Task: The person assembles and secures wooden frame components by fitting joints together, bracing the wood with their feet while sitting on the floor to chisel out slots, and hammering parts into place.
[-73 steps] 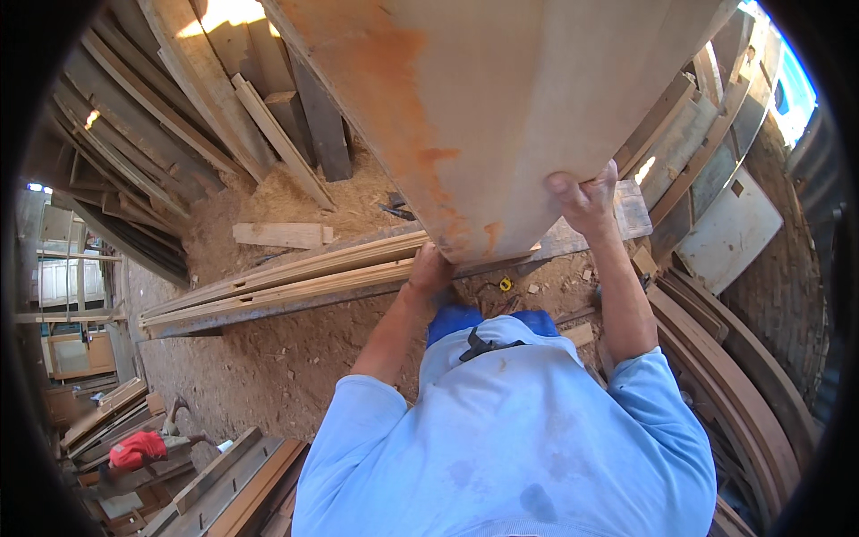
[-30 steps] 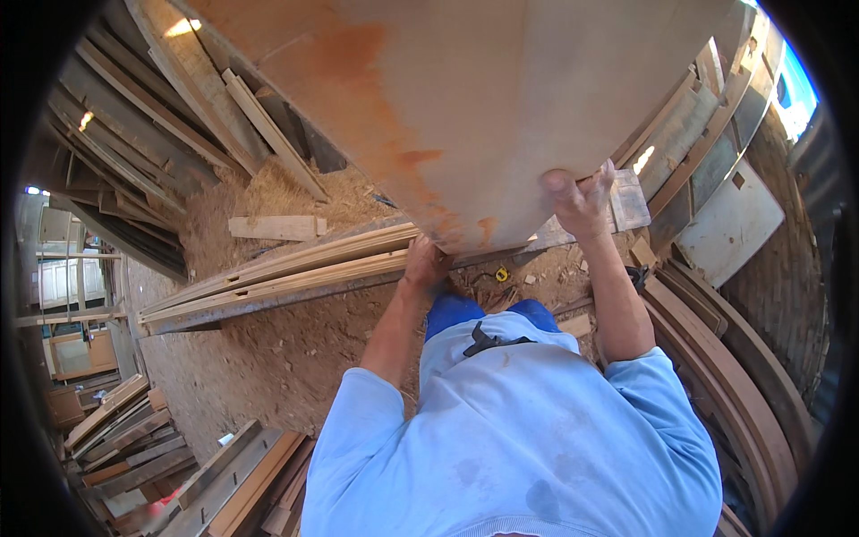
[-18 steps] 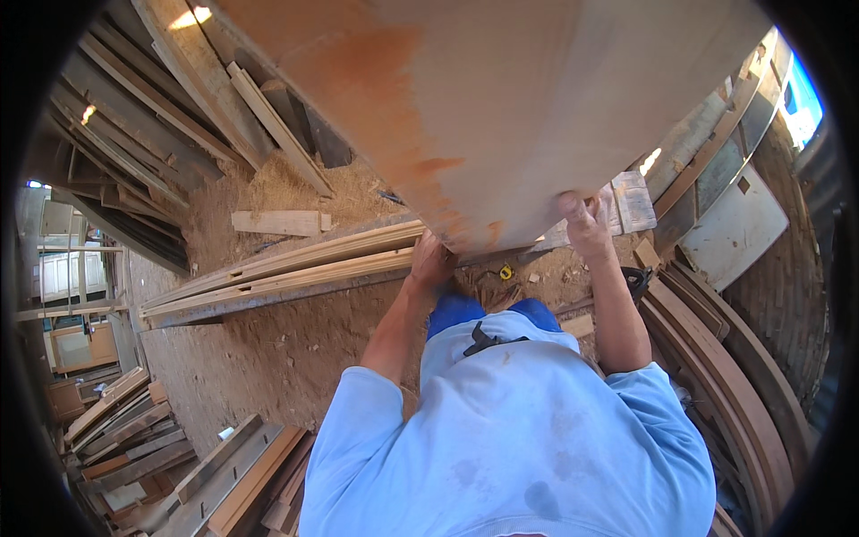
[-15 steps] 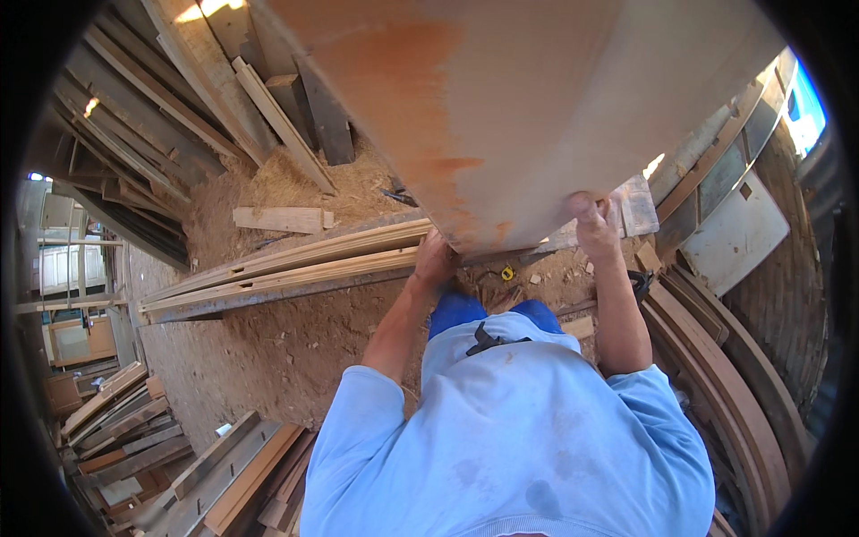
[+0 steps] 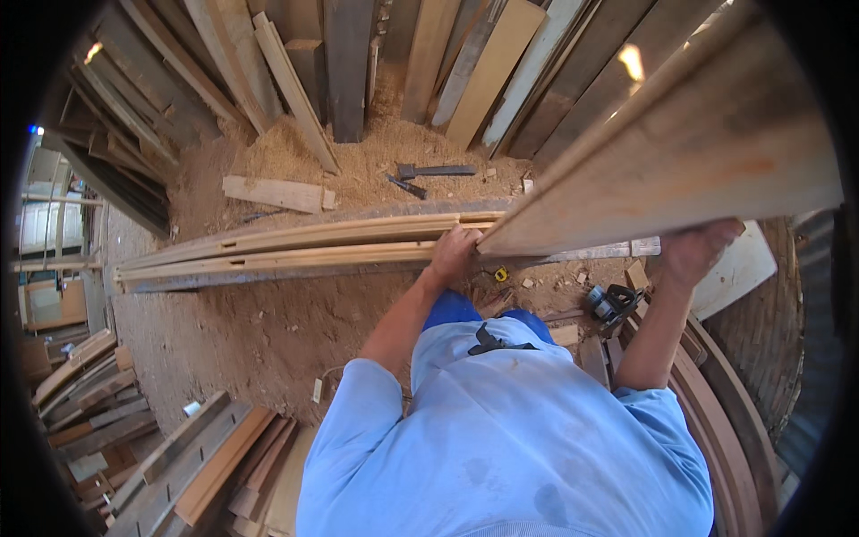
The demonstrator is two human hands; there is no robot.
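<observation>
Panel (image 5: pixel 689 170): tilted, at right, near corner by timber strips (image 5: pixel 358 254)
Left hand (image 5: pixel 456 252): fingers curled at that corner, can't tell if gripping
Right hand (image 5: pixel 696 254): raised, half-open against panel's lower edge

I'm seeing reach space over the dirt floor (image 5: pixel 242 331), left of the torso. Long planks (image 5: pixel 331 253) bar straight ahead; beyond them, a sawdust strip (image 5: pixel 385 134) up to leaning boards (image 5: pixel 488 76). Wide wooden board (image 5: pixel 698 179) blocks upper right, slanted. Power tool (image 5: pixel 613 306) crowds the right forearm (image 5: pixel 658 336).
</observation>
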